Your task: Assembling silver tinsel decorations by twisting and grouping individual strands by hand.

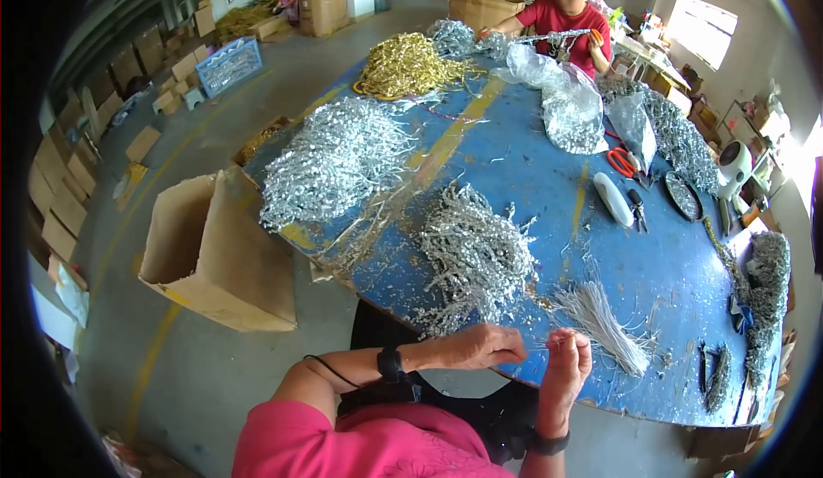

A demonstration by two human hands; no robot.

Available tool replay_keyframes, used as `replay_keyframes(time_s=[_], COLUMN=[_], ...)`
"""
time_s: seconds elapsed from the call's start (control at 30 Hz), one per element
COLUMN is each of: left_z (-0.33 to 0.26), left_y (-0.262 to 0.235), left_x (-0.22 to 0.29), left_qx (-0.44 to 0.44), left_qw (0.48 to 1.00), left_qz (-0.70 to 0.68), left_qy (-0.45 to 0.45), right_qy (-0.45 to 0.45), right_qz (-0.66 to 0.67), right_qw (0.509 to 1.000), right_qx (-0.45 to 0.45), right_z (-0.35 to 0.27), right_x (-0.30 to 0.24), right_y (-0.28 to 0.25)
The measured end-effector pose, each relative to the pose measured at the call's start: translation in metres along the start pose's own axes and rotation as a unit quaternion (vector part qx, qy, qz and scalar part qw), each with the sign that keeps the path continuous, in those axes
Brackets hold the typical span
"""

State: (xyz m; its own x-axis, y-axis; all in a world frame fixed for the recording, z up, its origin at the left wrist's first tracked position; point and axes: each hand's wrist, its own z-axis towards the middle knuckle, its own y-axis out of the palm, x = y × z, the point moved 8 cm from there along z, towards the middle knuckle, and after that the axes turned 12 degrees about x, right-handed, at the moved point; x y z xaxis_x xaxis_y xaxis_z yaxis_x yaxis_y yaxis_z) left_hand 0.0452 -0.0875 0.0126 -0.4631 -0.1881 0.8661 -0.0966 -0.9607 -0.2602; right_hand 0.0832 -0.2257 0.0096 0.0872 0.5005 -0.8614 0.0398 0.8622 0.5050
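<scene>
My left hand [477,347] and my right hand [566,366] meet at the near edge of the blue table [514,169]. Both pinch the ends of one thin silver wire sprig [536,348] stretched between their fingertips. A black band sits on each wrist. Just beyond my right hand lies a bundle of pale thin wires [604,315]. A heap of silver glitter sprigs [471,255] lies right behind my left hand.
More piles lie on the table: a silver one [334,161], a gold one [407,65], and clear bags of sprigs [566,101]. Red-handled scissors [621,162] and pliers [636,209] lie at right. A person in red [566,24] works at the far end. An open cardboard box [214,251] stands left.
</scene>
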Motion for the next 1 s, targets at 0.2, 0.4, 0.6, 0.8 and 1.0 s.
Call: replay_keyframes(time_s=[0.2,0.4,0.6,0.8,1.0], left_z=[0.002,0.021,0.021,0.019,0.025], left_y=[-0.003,-0.063,-0.055,-0.054,-0.051], left_x=[0.003,0.013,-0.024,-0.022,-0.02], left_qx=[0.078,0.223,0.255,0.189,0.181], left_qw=[0.994,0.972,0.95,0.971,0.978], left_qz=[0.048,0.075,-0.101,-0.025,-0.006], left_qy=[0.064,0.001,-0.153,-0.143,-0.102], right_qy=[-0.038,-0.091,-0.147,-0.223,-0.216], right_qz=[-0.148,-0.264,-0.322,-0.373,-0.393], right_qw=[0.988,0.959,0.932,0.891,0.884], right_qx=[0.017,-0.052,-0.077,-0.133,-0.13], right_z=[0.007,0.019,0.016,0.004,0.008], right_x=[0.002,0.004,0.011,0.005,0.003], right_y=[-0.012,0.03,0.037,0.05,0.049])
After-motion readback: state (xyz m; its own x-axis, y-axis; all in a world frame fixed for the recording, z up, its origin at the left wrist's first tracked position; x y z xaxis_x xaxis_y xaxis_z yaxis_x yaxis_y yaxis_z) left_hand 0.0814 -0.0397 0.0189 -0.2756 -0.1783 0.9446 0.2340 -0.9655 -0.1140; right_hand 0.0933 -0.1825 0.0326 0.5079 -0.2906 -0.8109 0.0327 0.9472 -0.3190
